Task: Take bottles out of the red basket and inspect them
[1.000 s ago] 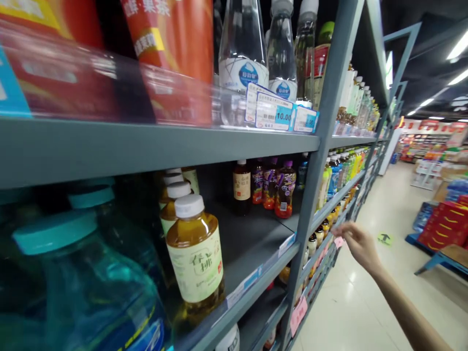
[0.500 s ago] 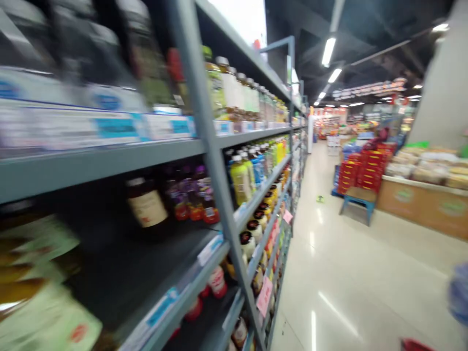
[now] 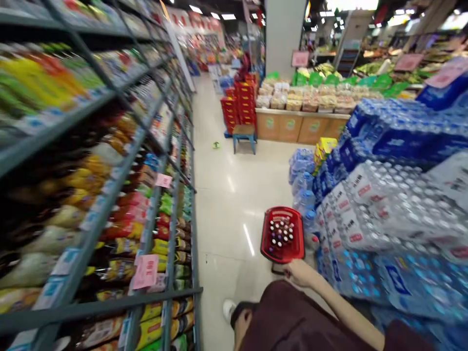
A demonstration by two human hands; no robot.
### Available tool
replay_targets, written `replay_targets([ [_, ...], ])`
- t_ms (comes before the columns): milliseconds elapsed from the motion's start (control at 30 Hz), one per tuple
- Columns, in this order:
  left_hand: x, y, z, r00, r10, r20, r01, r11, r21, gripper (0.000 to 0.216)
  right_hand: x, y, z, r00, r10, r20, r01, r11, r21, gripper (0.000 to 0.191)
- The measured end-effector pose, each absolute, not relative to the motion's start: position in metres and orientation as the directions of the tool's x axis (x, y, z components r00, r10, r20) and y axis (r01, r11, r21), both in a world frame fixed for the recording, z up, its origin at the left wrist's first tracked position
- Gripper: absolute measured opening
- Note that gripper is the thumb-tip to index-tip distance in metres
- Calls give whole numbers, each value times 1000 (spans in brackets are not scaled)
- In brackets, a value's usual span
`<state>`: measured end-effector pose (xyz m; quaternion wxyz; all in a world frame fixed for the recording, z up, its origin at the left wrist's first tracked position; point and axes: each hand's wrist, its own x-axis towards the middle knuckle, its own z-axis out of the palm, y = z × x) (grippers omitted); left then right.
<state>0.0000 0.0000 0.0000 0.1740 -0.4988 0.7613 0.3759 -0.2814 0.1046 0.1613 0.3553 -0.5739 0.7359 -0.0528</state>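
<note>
A red shopping basket (image 3: 300,233) holding several small dark bottles with pale caps sits low over the aisle floor, beside stacked water packs. My right hand (image 3: 299,273) is closed on the basket's dark handle (image 3: 278,268) at its near edge, and my bare forearm runs back to the lower right. My left hand is out of the picture. Dark maroon clothing (image 3: 292,317) and a white shoe (image 3: 228,308) fill the bottom of the view.
Grey shelving (image 3: 109,195) packed with bottled drinks and pink price tags lines the left. Shrink-wrapped water packs (image 3: 395,209) are piled high on the right. Ahead stand a blue stool (image 3: 244,136), red crates (image 3: 241,105) and a produce counter (image 3: 303,124). The glossy floor (image 3: 226,195) runs between.
The view has swung from close on the shelf of bottles to looking down the aisle. My right hand, earlier reaching at a shelf tag, now grips the red basket's handle.
</note>
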Motion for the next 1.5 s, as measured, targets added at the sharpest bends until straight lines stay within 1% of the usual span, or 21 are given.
replay_targets([
  [100, -23, 11, -10, -458, -552, -697, -883, 195, 426, 24, -322, 154, 165, -255, -836, -486, -740, 492, -458, 29],
  [133, -31, 8, -14, -460, -535, -709, -883, 189, 430, 28, -330, 169, 164, -310, -804, -507, -715, 548, -433, 30],
  [200, -48, -3, -21, -451, -498, -740, -890, 185, 418, 30, -340, 193, 159, -388, -735, -556, -669, 640, -379, 30],
  [333, -77, -13, -33, -434, -441, -785, -901, 224, 372, 21, -341, 227, 137, -422, -637, -646, -596, 731, -332, 34],
  [400, -91, -8, -39, -442, -403, -801, -895, 262, 362, 24, -337, 236, 125, -405, -608, -683, -563, 754, -337, 41],
  [467, -105, -3, -46, -463, -346, -816, -878, 305, 369, 26, -333, 239, 117, -371, -597, -712, -537, 763, -360, 45],
  [567, -129, -3, -56, -501, -258, -826, -844, 356, 401, 26, -332, 232, 113, -328, -602, -728, -502, 764, -405, 43],
  [700, -159, -20, -67, -514, -227, -827, -826, 391, 406, 31, -345, 214, 116, -353, -601, -717, -458, 780, -427, 37],
  [900, -192, -47, -79, -542, -192, -818, -808, 388, 444, 29, -379, 185, 110, -423, -546, -723, -420, 825, -378, 33],
  [1000, -202, -60, -89, -546, -163, -822, -805, 374, 461, 25, -393, 170, 106, -427, -521, -739, -420, 838, -348, 31],
  [1167, -213, -91, -109, -518, -124, -846, -817, 362, 448, 28, -408, 143, 107, -415, -512, -752, -426, 840, -336, 28],
  [1300, -219, -125, -119, -513, -153, -845, -830, 340, 443, 30, -414, 125, 106, -385, -529, -756, -447, 824, -349, 27],
  [1500, -215, -160, -121, -506, -286, -814, -861, 218, 459, 37, -430, 97, 93, -250, -579, -776, -547, 745, -380, 25],
])
